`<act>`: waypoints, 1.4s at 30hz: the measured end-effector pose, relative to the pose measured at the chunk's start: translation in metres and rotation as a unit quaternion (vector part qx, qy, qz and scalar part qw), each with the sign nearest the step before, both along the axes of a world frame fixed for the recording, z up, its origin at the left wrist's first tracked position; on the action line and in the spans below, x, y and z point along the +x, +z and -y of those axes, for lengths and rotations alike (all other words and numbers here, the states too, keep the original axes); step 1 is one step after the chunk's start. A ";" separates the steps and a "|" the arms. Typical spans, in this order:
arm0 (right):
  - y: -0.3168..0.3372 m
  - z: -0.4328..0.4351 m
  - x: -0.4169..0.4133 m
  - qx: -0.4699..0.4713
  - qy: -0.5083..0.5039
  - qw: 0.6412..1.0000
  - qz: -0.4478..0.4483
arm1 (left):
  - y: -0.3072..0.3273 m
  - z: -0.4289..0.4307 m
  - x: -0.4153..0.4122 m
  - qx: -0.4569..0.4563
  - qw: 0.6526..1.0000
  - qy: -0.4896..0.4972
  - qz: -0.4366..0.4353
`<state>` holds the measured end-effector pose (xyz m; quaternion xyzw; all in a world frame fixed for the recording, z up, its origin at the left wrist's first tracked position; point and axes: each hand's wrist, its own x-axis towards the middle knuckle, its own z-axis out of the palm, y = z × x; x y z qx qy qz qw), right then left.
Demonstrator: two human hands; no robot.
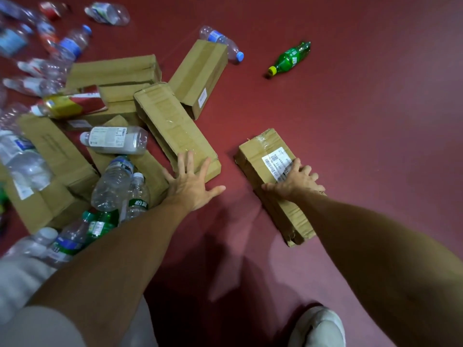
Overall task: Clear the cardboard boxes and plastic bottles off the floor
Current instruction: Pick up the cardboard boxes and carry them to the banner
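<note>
On the dark red floor lies a heap of long cardboard boxes mixed with clear plastic bottles. My left hand (191, 179) is spread flat, fingers straight, over the near end of a taped long box (170, 123). My right hand (294, 180) curls over a separate labelled box (265, 156) lying alone to the right, fingers on top and thumb at its left side. Another box (200, 76) lies behind the taped one. A green bottle (289, 58) lies apart at the far right. A white-labelled bottle (115, 140) rests on the pile.
Several clear bottles (115, 181) crowd the left side and far left corner. A blue-capped bottle (223, 42) lies behind the far box. My light trouser leg (32, 296) and shoe (318, 326) are at the bottom. Open red floor (363, 121) stretches right.
</note>
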<state>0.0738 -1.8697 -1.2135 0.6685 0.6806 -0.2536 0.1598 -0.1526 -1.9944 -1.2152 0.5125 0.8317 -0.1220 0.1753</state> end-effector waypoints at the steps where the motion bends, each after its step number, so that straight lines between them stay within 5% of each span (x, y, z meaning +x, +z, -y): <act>1: 0.000 -0.003 -0.009 -0.008 -0.013 1.000 -0.002 | 0.001 -0.002 -0.003 -0.007 1.000 0.013 -0.007; 13: -0.009 -0.007 -0.032 0.015 -0.022 0.999 0.024 | -0.008 -0.037 -0.029 -0.080 0.991 -0.019 -0.106; 32: -0.006 0.000 -0.036 0.017 -0.023 0.999 0.023 | -0.011 -0.014 -0.037 -0.080 0.992 -0.065 -0.074; 37: -0.007 0.001 -0.035 0.043 0.016 0.998 0.033 | 0.001 -0.017 -0.042 -0.003 0.996 -0.057 -0.064; 42: -0.004 -0.004 -0.081 0.029 0.002 1.000 -0.006 | -0.001 -0.020 -0.058 0.067 0.995 0.058 -0.040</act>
